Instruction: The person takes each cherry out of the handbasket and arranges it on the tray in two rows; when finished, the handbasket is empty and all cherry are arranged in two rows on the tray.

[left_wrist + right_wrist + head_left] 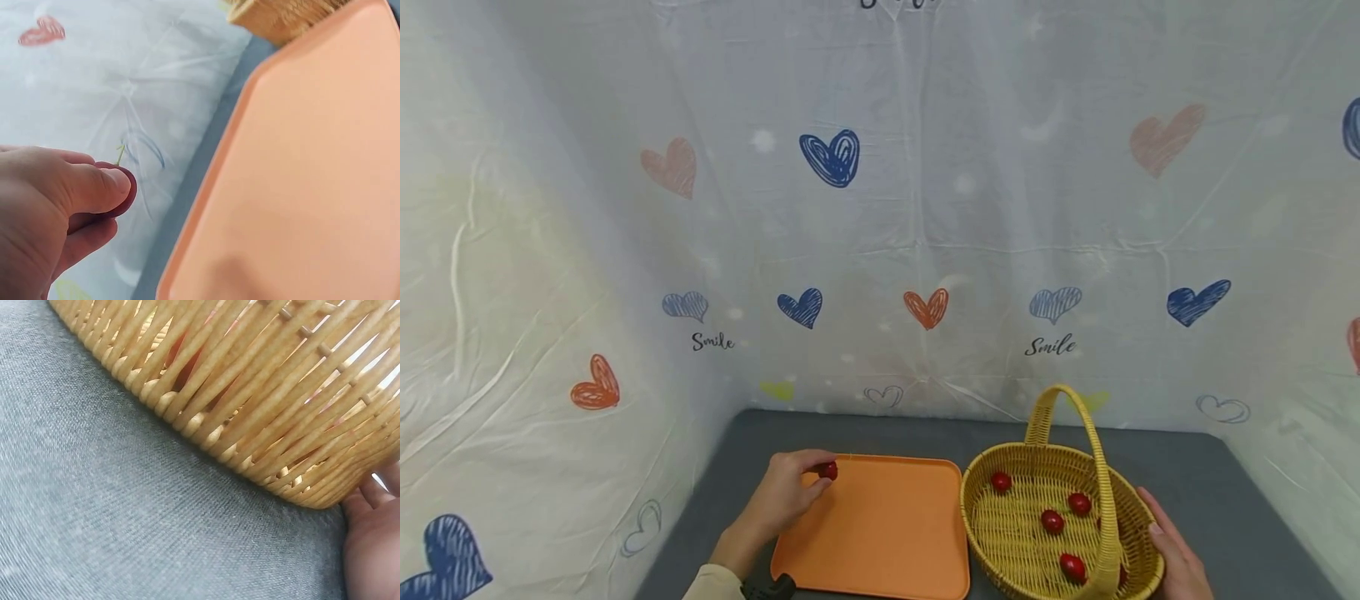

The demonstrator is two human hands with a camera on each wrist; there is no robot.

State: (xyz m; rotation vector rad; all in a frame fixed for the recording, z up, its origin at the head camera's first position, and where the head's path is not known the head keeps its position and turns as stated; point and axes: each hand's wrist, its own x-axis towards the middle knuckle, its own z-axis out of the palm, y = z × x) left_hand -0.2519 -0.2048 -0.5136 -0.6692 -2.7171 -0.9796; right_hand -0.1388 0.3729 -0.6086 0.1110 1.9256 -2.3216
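Note:
My left hand (782, 493) pinches a dark red cherry (828, 471) between thumb and fingers, above the far left corner of the orange tray (880, 533). A thin green stem sticks up from this cherry (129, 195) in the left wrist view. At the right, a yellow woven basket (992, 567) with a tall handle holds several red cherries (1052, 522); the handle partly hides some. My right hand (1180, 554) grips the basket's right side, thumb at the rim and fingers along the outer wall. Only part of that hand (375, 540) shows in the right wrist view.
Tray and basket stand side by side on a grey tabletop (1225, 500). Behind it and along both sides hangs a pale curtain (970, 208) printed with hearts. A dark band (767, 587) circles my left wrist.

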